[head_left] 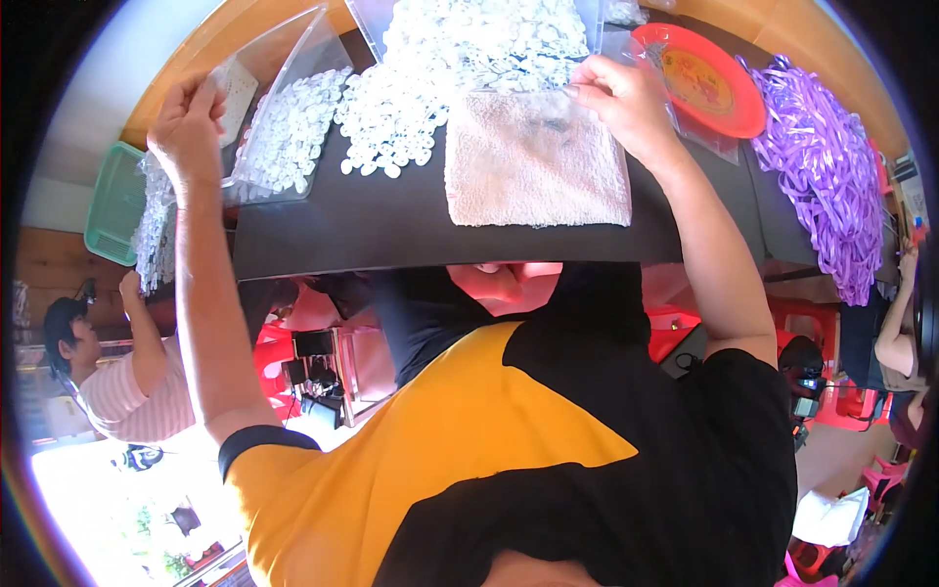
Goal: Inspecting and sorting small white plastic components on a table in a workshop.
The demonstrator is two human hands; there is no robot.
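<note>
My left hand is raised at the far left with its fingers curled closed; what they hold, if anything, I cannot make out. Beside it stands a clear plastic box of small round white pieces. My right hand pinches thumb and fingers together over the upper right corner of a folded pinkish-white cloth. Whatever is in that pinch is too small to tell. Left of the cloth and behind it spreads a loose heap of white pieces, spilling from a larger clear container.
A red-orange oval tray lies right of my right hand, with a pile of shiny purple ribbons beyond it. A green basket sits at the far left. Another person works at the left; someone's arm shows at the right.
</note>
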